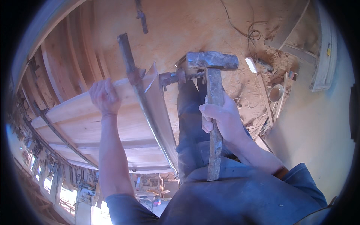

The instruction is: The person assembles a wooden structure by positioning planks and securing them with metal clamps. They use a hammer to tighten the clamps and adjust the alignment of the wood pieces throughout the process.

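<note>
My right hand is wrapped around the wooden handle of a hammer. The hammer stands upright in front of my body, its heavy, worn metal head at the top. With fingers curled, my left hand grips the far edge of a pale wooden panel. A long metal bar clamp crosses the panel to the right of that hand. Its threaded screw sticks out beyond the panel's right end, just left of the hammer head. More clamp bars cross the panel's left part.
Tall wooden boards lean at the upper left. A dark cable lies on the dusty floor, with wood strips and a round container to the right. Another metal clamp piece is at the top. Cluttered shelves stand below the panel.
</note>
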`<move>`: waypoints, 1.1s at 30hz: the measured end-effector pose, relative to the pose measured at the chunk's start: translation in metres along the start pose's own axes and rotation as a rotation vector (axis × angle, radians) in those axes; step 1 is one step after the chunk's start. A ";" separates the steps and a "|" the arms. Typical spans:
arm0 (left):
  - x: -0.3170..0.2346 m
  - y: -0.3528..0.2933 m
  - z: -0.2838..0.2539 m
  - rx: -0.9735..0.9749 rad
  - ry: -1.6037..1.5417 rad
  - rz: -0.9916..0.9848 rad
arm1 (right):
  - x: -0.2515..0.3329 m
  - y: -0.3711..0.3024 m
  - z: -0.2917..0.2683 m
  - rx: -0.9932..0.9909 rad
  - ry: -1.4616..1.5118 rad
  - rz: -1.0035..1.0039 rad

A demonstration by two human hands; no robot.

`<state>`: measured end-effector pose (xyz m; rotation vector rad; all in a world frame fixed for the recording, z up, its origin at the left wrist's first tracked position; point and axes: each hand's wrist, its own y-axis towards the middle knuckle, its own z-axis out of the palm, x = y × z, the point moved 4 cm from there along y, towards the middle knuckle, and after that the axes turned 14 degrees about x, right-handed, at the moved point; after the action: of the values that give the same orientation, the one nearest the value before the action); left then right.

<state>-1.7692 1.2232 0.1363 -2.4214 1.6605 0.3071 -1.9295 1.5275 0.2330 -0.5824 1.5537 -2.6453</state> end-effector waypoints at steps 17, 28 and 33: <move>0.000 0.001 -0.001 0.153 0.006 -0.088 | 0.022 0.064 -0.001 0.091 -0.093 0.183; 0.006 -0.005 -0.002 0.108 -0.025 -0.130 | -0.008 0.114 0.047 0.068 -0.164 -0.143; 0.005 -0.003 -0.006 0.129 -0.069 -0.168 | -0.007 0.124 0.047 0.060 -0.207 -0.157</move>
<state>-1.7646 1.2180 0.1410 -2.4057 1.3934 0.2462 -1.9284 1.4269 0.1458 -0.9777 1.4205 -2.6262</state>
